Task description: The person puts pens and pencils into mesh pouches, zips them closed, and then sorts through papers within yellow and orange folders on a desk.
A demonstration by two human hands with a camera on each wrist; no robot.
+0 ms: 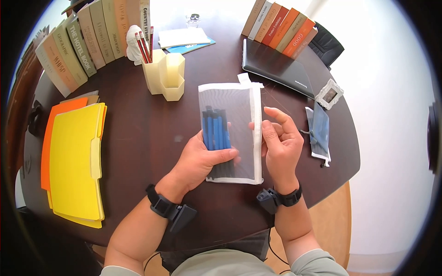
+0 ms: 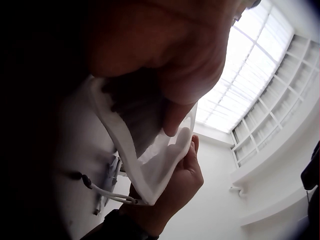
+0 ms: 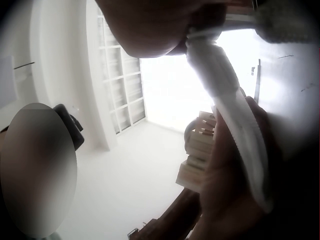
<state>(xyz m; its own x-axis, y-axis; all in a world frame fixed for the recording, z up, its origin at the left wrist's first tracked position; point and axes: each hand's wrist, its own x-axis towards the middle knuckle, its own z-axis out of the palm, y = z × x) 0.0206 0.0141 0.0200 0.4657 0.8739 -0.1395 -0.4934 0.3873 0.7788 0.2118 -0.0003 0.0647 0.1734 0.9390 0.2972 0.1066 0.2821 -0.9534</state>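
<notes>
Two hands hold one white mesh zipper pouch (image 1: 232,133) just above the dark round table (image 1: 138,133), in front of the person's body. The left hand (image 1: 202,158) cups the pouch from its left side and underneath, with the thumb laid across the mesh over the blue pens (image 1: 215,132) inside; that grip seems meant to pin the pens so they do not slide about. The right hand (image 1: 281,142) sits at the pouch's right long edge, where the white zipper band runs. Its thumb presses against that band while the index finger stretches out nearly straight above it, so the hand steadies the edge rather than wraps it. From the left wrist view the pouch (image 2: 150,165) sags between both hands, which suggests it is soft and needs support on two sides.

Beyond the pouch stands a cream pencil holder (image 1: 165,73) with red pencils (image 1: 145,45). Yellow and orange folders (image 1: 73,161) lie well apart to the left, a closed laptop (image 1: 276,66) sits beyond the right hand, and a smaller blue pouch (image 1: 320,133) lies just right of it.
</notes>
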